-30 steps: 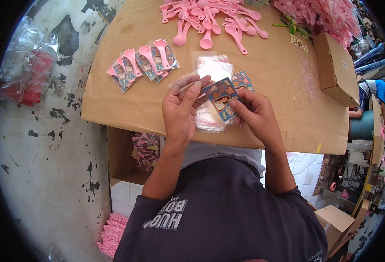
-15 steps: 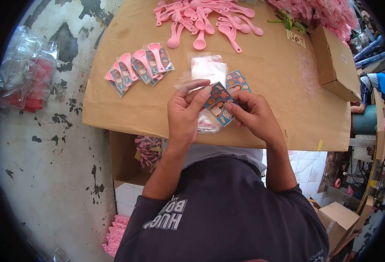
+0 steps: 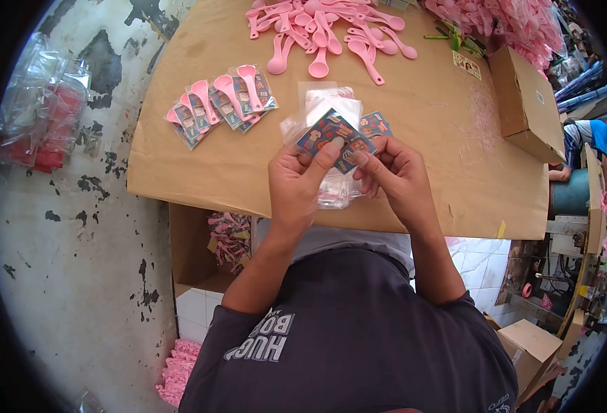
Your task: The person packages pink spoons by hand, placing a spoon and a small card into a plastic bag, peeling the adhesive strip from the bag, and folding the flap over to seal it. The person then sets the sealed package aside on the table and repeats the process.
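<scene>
Both hands pinch blue printed cards [image 3: 332, 131] above the table's front part. My left hand [image 3: 296, 180] has its thumb on the cards' lower left, and my right hand [image 3: 401, 175] grips their lower right corner. Whether a clear bag is also between the fingers I cannot tell. Beneath the hands lies a stack of clear plastic bags [image 3: 336, 195]. Another printed card [image 3: 375, 124] rests just behind my right hand. To the left are bagged cards with pink spoons on top [image 3: 227, 96]. A pile of loose pink spoons [image 3: 319, 66] spreads at the back.
An open cardboard box [image 3: 526, 103] stands at the table's right edge, near a heap of bagged pink items [image 3: 503, 24]. Plastic bags [image 3: 45, 103] hang or lie at far left. Beyond the right edge, a person in blue [image 3: 591, 134] bends over.
The blue cards have turned and risen slightly, showing more of their patterned face. My left thumb now lies over them. The view has shifted a little.
</scene>
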